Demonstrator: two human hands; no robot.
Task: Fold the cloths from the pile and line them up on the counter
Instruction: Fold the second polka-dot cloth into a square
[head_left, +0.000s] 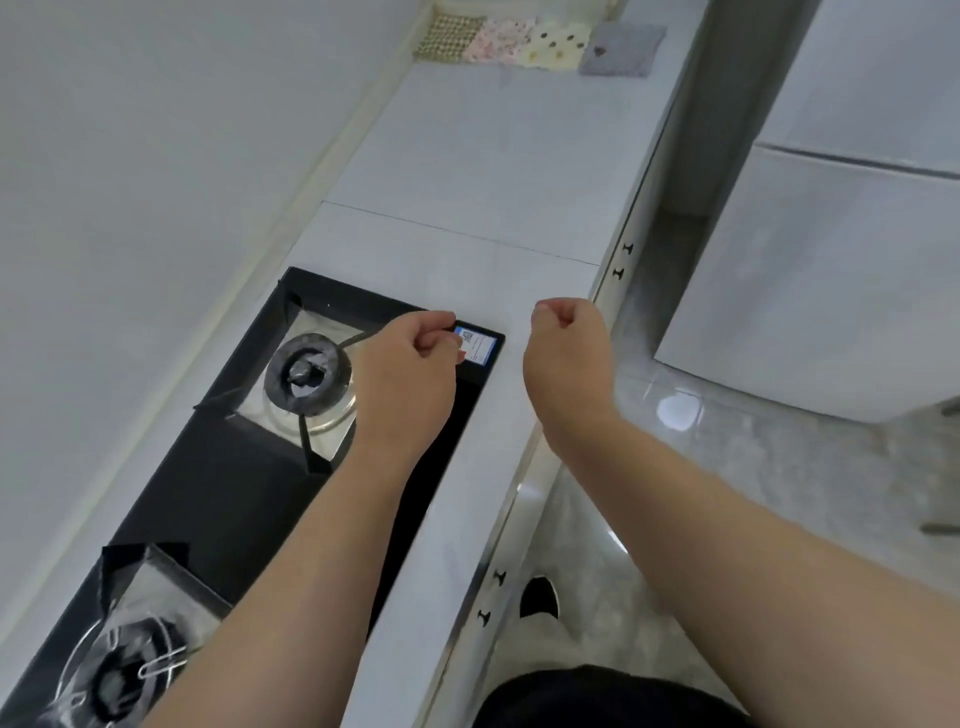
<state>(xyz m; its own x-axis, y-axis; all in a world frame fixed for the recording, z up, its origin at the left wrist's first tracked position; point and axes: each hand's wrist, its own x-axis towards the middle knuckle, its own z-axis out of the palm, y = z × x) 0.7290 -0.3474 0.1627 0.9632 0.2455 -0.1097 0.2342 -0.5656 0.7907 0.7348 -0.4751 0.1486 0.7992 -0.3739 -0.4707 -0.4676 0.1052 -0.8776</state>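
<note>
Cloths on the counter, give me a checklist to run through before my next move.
1. Hands free: left hand and right hand are curled and hold nothing. Ok.
2. Row tidy: four folded cloths lie side by side at the far end of the counter. Ok.
3. Room for the next one: bare counter on the near side of the row. Ok.
4. Pile within reach: not in view. Cannot tell.
5. Burner beside the left hand: no flame seen. Ok.

checked cloth (448, 35): I read olive-gold checks
floral cloth (498, 39): white, pink flowers
spotted cloth (558, 45): cream, dark spots
grey cloth (623, 49): one dark mark
</note>
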